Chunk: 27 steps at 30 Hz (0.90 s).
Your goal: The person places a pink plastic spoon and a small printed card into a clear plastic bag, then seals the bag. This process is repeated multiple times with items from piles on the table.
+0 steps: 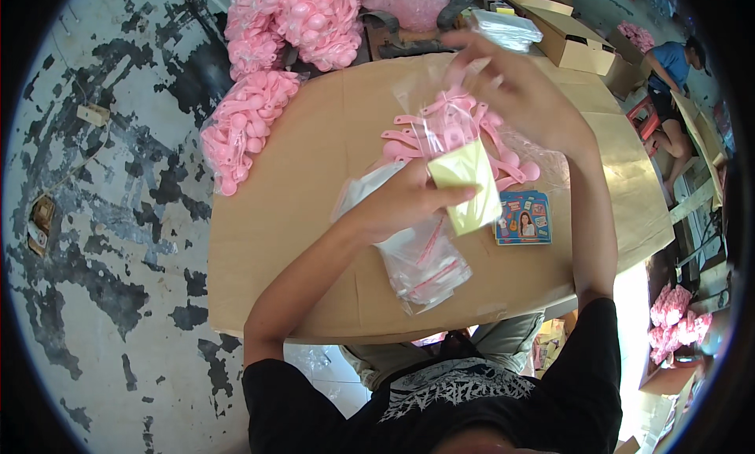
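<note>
My left hand (409, 198) grips a pale yellow card (470, 179) over the middle of the table, its thumb lying across the face. A clear plastic bag (429, 112) rises from the card's top edge, and how far the card sits inside it is hard to tell. Above the bag, my right hand (523, 92) is smeared by motion, so its grip does not show. Behind the card lies a heap of pink plastic spoons (405, 143). Under my left wrist are several flat clear bags (425, 269) with red strips. A stack of blue printed cards (525, 222) sits just right of the yellow card.
Bulging clear bags of pink spoons (252, 120) line the table's far left edge. Cardboard boxes (570, 41) and a pile of clear plastic packs (506, 28) stand at the back right. Another person (672, 84) sits beyond the table on the right.
</note>
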Available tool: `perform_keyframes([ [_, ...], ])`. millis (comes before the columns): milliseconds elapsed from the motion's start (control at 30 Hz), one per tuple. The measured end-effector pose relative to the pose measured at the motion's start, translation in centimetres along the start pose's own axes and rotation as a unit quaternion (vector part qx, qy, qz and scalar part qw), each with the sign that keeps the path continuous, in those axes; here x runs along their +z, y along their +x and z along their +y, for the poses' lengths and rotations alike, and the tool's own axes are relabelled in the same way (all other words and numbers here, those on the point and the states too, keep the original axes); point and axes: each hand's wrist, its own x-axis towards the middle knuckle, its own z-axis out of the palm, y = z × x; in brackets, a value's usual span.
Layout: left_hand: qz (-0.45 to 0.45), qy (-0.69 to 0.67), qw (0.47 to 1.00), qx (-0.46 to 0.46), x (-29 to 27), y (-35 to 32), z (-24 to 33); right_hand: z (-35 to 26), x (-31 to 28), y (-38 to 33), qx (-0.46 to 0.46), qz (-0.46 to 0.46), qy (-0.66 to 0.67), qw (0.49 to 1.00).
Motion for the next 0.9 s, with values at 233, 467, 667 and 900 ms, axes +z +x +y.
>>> perform_keyframes([
  [233,0.078,-0.130,0.987,0.055,-0.9,0.2,1.7,1.0,0.7,0.5,0.068,-0.132,0.069,0.986],
  [467,0.188,-0.012,0.973,0.136,-2.1,-0.2,2.6,-0.1,1.9,0.8,-0.263,0.081,-0.204,0.939],
  [667,0.212,0.129,0.951,0.185,-1.5,-0.4,1.8,-0.3,2.6,0.3,-0.238,0.001,-0.244,0.940],
  [900,0.235,0.257,0.928,0.129,-1.7,-1.0,2.2,0.3,3.4,0.0,-0.234,-0.002,-0.207,0.950],
])
